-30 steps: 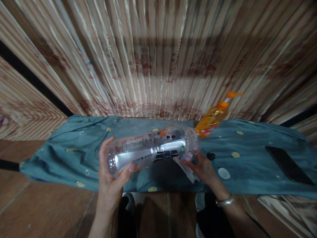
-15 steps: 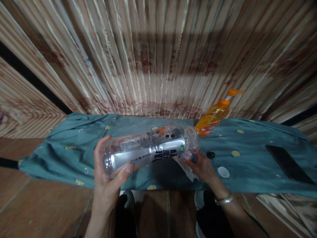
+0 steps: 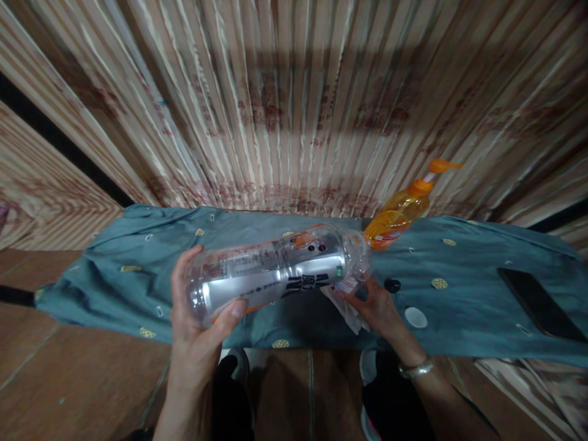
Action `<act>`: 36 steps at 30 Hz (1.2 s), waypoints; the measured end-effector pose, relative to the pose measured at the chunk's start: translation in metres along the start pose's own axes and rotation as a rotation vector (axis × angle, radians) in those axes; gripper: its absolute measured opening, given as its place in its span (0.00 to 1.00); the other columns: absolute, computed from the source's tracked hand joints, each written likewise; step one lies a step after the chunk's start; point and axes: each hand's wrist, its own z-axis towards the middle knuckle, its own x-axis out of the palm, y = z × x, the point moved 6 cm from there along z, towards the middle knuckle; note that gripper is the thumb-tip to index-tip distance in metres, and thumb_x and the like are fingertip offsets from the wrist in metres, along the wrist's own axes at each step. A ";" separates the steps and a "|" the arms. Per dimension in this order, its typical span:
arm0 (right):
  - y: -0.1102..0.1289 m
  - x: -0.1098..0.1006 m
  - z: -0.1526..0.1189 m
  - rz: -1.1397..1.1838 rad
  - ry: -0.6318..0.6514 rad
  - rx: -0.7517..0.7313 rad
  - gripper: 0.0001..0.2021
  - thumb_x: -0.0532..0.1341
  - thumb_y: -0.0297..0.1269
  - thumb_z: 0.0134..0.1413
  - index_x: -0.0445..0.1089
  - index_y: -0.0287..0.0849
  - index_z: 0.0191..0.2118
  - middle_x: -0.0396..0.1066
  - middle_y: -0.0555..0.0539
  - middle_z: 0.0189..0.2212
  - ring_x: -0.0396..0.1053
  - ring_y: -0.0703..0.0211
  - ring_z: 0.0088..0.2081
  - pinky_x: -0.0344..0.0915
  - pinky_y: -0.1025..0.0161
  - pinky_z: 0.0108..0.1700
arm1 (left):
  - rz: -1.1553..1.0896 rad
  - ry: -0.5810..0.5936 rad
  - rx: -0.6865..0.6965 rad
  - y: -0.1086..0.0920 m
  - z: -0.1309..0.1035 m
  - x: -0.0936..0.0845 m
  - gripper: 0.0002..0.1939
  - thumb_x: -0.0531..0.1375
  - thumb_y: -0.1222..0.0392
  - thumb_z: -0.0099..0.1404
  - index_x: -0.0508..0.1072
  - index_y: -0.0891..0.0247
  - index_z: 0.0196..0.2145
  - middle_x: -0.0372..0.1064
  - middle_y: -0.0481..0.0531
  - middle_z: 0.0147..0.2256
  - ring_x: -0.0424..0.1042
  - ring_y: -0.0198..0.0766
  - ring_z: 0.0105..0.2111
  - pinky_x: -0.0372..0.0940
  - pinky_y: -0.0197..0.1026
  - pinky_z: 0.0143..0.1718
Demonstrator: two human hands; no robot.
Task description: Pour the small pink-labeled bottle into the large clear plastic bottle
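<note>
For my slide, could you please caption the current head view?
Left hand grips a clear plastic bottle by its base, right hand near its neck, above teal cloth.

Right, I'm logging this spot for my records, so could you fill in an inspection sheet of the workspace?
Surface: teal cloth, printed, wrinkled.
Things in hand: bottle, clear with a silver label, held nearly level; crumpled white sheet below its neck end.
Clutter: orange pump bottle behind the neck end; small black thing, white disc and phone to the right.
Left hand: closed around the bottle's base end.
Right hand: at the white sheet by the neck; grip partly hidden.
Cables: nothing seen for certain.
Surroundings: patterned curtain behind, brown floor below.
</note>
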 end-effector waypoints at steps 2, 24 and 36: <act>-0.001 0.000 0.000 -0.007 0.001 -0.002 0.26 0.73 0.57 0.59 0.77 0.49 0.57 0.90 0.35 0.49 0.89 0.29 0.51 0.86 0.36 0.52 | -0.060 0.018 -0.009 0.001 0.000 0.001 0.45 0.82 0.42 0.60 0.75 0.44 0.71 0.80 0.52 0.59 0.80 0.57 0.57 0.73 0.55 0.58; -0.004 0.001 0.002 -0.046 0.009 -0.030 0.29 0.73 0.61 0.61 0.77 0.45 0.57 0.91 0.35 0.48 0.90 0.31 0.50 0.86 0.43 0.50 | -0.042 0.012 -0.017 0.004 0.002 0.001 0.47 0.82 0.40 0.59 0.74 0.46 0.72 0.79 0.54 0.60 0.79 0.57 0.57 0.73 0.56 0.59; -0.006 0.001 0.003 -0.060 0.008 -0.038 0.28 0.72 0.61 0.60 0.77 0.46 0.56 0.90 0.38 0.44 0.89 0.36 0.45 0.84 0.46 0.46 | 0.040 0.028 0.042 0.002 0.002 -0.001 0.45 0.80 0.39 0.62 0.73 0.44 0.73 0.79 0.54 0.60 0.80 0.57 0.56 0.75 0.56 0.58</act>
